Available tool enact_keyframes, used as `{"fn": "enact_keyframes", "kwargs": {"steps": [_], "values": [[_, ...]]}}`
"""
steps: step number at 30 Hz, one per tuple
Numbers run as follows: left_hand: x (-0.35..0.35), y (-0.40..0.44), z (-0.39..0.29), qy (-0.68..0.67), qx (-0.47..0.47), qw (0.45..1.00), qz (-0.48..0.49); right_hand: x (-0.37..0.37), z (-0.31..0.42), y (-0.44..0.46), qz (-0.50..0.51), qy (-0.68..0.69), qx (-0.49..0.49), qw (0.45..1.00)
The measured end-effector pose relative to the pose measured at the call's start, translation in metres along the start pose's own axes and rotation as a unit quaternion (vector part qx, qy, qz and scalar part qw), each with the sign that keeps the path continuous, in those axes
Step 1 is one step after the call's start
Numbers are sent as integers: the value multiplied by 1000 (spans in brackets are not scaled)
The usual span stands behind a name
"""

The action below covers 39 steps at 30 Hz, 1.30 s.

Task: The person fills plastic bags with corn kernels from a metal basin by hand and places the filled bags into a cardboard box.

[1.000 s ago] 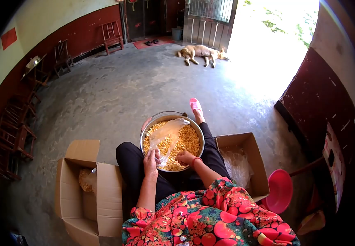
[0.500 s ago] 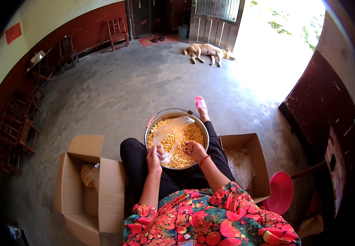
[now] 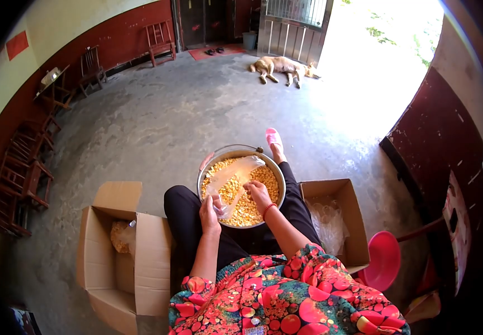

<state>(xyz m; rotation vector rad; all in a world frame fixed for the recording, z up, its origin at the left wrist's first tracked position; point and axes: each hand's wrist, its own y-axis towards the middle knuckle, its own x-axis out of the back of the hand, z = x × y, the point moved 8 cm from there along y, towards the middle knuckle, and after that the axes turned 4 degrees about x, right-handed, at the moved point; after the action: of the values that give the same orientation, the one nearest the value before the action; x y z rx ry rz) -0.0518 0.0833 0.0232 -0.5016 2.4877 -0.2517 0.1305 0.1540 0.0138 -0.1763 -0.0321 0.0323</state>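
Note:
A metal bucket (image 3: 281, 192) full of yellow corn kernels (image 3: 247, 209) stands between my legs. Over the kernels lies a clear plastic bag (image 3: 231, 174), stretching from the far rim down to the near left. My left hand (image 3: 210, 213) is closed on the near end of the bag, at the bucket's left front edge. With fingers pinched together, my right hand (image 3: 258, 192) is over the kernels at the bag's right edge; it has a red band at the wrist. What those fingertips hold, if anything, is too small to make out.
An open cardboard box (image 3: 99, 251) on the left holds a bag of kernels (image 3: 122, 237). Another box (image 3: 353, 223) on the right contains clear plastic bags (image 3: 328, 223), beside a pink basin (image 3: 382, 261). A dog (image 3: 280, 66) lies near the metal door (image 3: 291, 42). Wooden chairs (image 3: 159, 42) line the wall.
My right hand has moved up and left from the kernels to the bag's edge. My left hand has kept hold of the bag. The view shifted slightly.

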Motion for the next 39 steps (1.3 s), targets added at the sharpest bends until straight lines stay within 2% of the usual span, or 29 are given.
{"fn": "enact_keyframes", "kwargs": {"steps": [1,3,4,6,10,13,15,19,21,22,23,24,25,26,28,30,33,39], "values": [[0,0,0,0,-7,1000,3,7,-16,3,0,-1,-1,1000],[1,1,1,-1,-6,1000,3,21,-67,9,21,-168,-73,983],[0,1,1,-2,-7,1000,4,21,-65,6,37,-262,-42,963],[-1,0,0,-2,-4,1000,8,15,-69,0,84,-496,-10,864],[-2,-1,1,4,9,1000,6,-31,-84,-14,234,-573,-41,784],[-1,1,2,1,12,1000,11,-40,-75,-23,181,-592,-3,785],[-1,1,3,1,12,1000,14,-49,-82,-26,269,-572,2,775],[-4,0,2,2,12,1000,22,-39,-72,-28,254,-551,22,795],[-3,0,3,-1,18,1000,21,-33,-69,-21,214,-442,61,869],[-3,0,3,-3,19,1000,19,-30,-72,-18,214,-442,61,869],[-3,0,3,-6,20,1000,17,-19,-84,-13,174,-298,-35,938],[-3,0,3,-6,21,1000,18,-10,-98,-12,129,-143,-129,973],[-4,-1,2,-3,17,1000,22,-7,-90,-14,95,-18,-144,985],[-4,-1,2,0,14,1000,26,-5,-83,-16,95,-18,-144,985],[-4,-1,3,-2,16,1000,22,-6,-80,-22,82,147,-213,962],[-4,-1,3,-3,16,1000,20,-7,-79,-24,87,157,-224,958],[-3,-1,3,9,19,1000,14,-3,-79,-22,77,92,-177,977],[-3,-1,3,10,16,1000,15,2,-78,-24,47,166,-194,966]]}}
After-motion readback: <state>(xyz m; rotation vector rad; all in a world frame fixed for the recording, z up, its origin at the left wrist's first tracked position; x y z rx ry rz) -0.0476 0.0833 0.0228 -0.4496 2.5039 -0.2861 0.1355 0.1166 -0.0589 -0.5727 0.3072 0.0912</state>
